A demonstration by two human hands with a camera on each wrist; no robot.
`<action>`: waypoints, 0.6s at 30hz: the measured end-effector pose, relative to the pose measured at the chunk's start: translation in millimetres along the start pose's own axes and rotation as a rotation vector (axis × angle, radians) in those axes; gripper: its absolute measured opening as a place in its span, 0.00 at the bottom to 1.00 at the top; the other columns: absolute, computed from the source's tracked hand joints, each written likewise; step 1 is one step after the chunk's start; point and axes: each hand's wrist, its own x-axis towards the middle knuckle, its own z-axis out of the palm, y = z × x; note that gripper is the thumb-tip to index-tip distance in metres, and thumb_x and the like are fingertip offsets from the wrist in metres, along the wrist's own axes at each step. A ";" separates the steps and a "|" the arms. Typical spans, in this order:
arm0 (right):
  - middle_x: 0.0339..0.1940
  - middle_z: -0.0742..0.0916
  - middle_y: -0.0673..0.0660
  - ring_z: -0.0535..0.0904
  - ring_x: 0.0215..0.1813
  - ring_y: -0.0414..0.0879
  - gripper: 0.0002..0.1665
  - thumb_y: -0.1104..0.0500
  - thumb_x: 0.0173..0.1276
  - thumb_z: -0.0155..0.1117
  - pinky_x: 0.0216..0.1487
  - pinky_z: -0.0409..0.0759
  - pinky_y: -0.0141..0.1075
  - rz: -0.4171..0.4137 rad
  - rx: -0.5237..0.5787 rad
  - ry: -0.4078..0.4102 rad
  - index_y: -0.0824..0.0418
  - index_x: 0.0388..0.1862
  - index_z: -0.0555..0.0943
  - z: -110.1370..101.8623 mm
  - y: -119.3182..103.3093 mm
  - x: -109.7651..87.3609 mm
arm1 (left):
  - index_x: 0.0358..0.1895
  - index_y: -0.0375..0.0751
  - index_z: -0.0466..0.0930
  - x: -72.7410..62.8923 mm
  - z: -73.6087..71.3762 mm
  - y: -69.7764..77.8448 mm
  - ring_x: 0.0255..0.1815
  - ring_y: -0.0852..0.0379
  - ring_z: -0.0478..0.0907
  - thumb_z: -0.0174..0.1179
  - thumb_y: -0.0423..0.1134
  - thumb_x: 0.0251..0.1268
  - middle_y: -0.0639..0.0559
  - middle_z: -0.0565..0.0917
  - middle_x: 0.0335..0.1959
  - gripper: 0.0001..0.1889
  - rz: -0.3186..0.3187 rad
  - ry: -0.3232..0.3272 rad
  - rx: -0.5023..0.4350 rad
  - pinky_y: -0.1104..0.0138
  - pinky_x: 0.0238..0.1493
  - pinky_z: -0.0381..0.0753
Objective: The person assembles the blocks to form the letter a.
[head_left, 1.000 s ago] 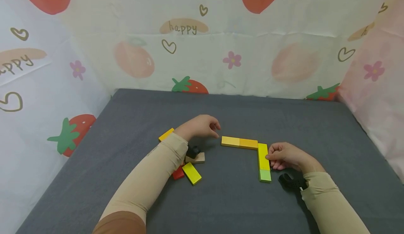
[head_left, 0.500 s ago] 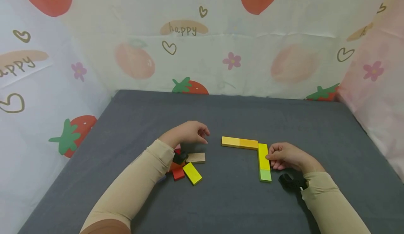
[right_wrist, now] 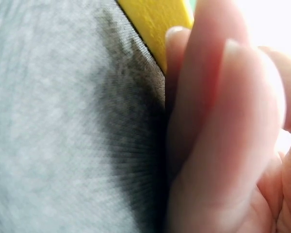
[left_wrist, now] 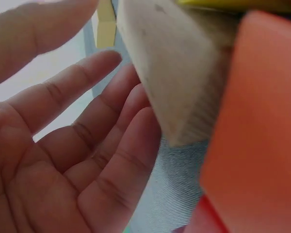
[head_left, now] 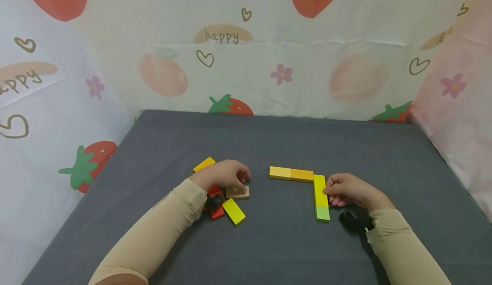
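Note:
My left hand (head_left: 224,174) is over the pile, its fingers at a plain wooden block (head_left: 240,193). In the left wrist view the relaxed fingers (left_wrist: 99,109) lie beside that wooden block (left_wrist: 169,63), and the thumb stands apart from it. Farther right, my right hand (head_left: 349,190) rests on the table with loosely bent fingers, touching the side of a bright yellow block (head_left: 320,190). A light green block (head_left: 322,214) adjoins its near end. From its far end a row runs left: an orange-yellow block (head_left: 302,175), then a pale yellow block (head_left: 280,173).
Red blocks (head_left: 217,212) lie partly hidden under the left wrist. Beside them is a tilted yellow block (head_left: 234,212), and an orange-yellow block (head_left: 204,164) lies behind. Grey cloth covers the table (head_left: 276,246). Printed curtains (head_left: 307,41) enclose the back and sides.
My left hand has moved left and toward me, away from the pale yellow end of the row and down to the wooden block. My right hand has stayed by the bright yellow block.

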 end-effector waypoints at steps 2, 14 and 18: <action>0.21 0.82 0.50 0.78 0.21 0.36 0.11 0.54 0.67 0.65 0.26 0.79 0.27 -0.004 -0.004 -0.005 0.59 0.33 0.75 -0.2 1.1 0.5 | 0.48 0.48 0.82 -1.0 0.9 -0.6 0.43 0.56 0.74 0.68 0.38 0.60 0.54 0.80 0.42 0.13 -0.008 -0.016 -0.014 0.64 0.47 0.77; 0.22 0.82 0.50 0.78 0.21 0.37 0.11 0.54 0.68 0.65 0.26 0.79 0.28 -0.012 -0.012 -0.001 0.59 0.33 0.75 0.0 2.2 0.9 | 0.39 0.47 0.81 -5.4 3.2 1.4 0.36 0.56 0.73 0.65 0.31 0.59 0.52 0.78 0.35 0.08 -0.005 -0.076 0.005 0.67 0.37 0.74; 0.22 0.82 0.50 0.78 0.21 0.37 0.11 0.54 0.68 0.65 0.26 0.79 0.28 -0.019 -0.015 -0.002 0.59 0.33 0.75 0.1 2.0 0.1 | 0.40 0.47 0.80 -5.8 2.8 3.7 0.36 0.55 0.73 0.65 0.30 0.59 0.51 0.78 0.35 0.09 -0.021 -0.084 -0.001 0.66 0.37 0.74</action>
